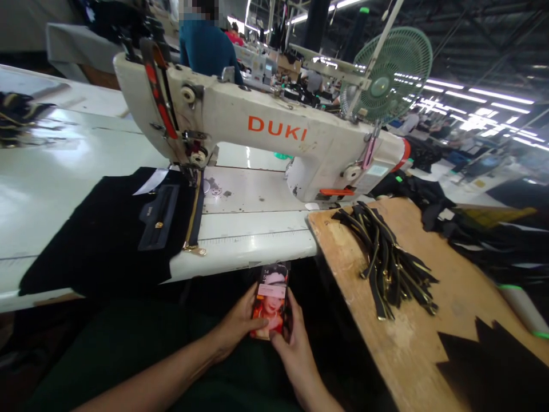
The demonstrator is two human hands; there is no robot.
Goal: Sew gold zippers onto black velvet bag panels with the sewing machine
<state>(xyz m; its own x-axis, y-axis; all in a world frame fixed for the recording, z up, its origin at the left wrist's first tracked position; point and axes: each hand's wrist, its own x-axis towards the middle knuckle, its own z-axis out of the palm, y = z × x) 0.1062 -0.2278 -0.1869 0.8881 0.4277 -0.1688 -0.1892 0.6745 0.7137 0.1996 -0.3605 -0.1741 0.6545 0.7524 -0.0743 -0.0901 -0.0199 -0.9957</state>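
Below the table edge, my left hand (240,320) and my right hand (294,337) hold a smartphone (271,306) upright between them, one on each side. Both thumbs rest over the lower part of its lit screen. Beyond the phone stands a white sewing machine (266,114) with orange lettering. A black fabric piece (103,229) with a dark patch lies at its left end, and a black zipper (195,212) with gold teeth runs along the fabric's right edge under the presser foot. Neither hand touches the fabric.
On the wooden board (334,252) to the right lie a bundle of black zippers (388,263) and dark fabric pieces (493,360). A green fan (386,80) stands behind the machine. A person in a teal top (208,46) sits at the back. More zippers (19,120) lie far left.
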